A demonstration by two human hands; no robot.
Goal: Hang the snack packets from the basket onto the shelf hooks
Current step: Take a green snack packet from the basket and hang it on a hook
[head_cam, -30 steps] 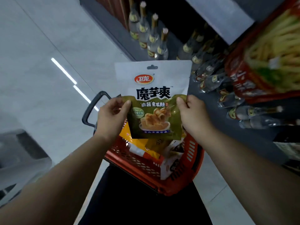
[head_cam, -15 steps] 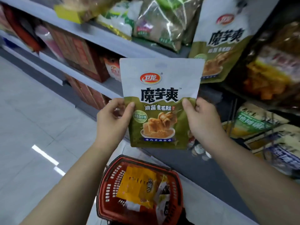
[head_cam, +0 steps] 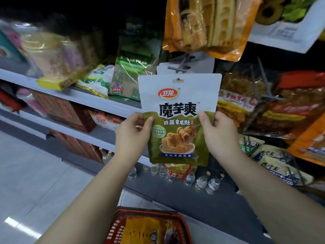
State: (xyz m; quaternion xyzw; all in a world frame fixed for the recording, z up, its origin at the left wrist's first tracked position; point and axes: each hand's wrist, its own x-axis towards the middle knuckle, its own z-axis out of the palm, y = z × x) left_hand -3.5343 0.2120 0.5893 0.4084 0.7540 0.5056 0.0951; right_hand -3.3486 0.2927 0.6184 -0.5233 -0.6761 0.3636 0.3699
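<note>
I hold a white and olive-green snack packet [head_cam: 179,120] upright in front of the shelf. My left hand [head_cam: 133,136] grips its left edge and my right hand [head_cam: 218,132] grips its right edge. The packet's hang hole sits just below a grey metal shelf hook [head_cam: 178,68], apart from it. Behind the hook hangs another white packet of the same kind [head_cam: 202,66]. The red basket [head_cam: 183,224] lies on the floor at the bottom centre with yellow packets [head_cam: 147,229] inside.
An orange packet [head_cam: 205,27] hangs above the hook. More packets on hooks [head_cam: 281,106] fill the right side. Grey shelves [head_cam: 73,97] with bags and boxes run to the left. Small bottles [head_cam: 198,180] stand on the lowest shelf. Pale floor [head_cam: 40,182] spreads left.
Both hands have lifted the packet from over the basket up to the hook; my view has risen from the floor and bottles to the hanging packets.
</note>
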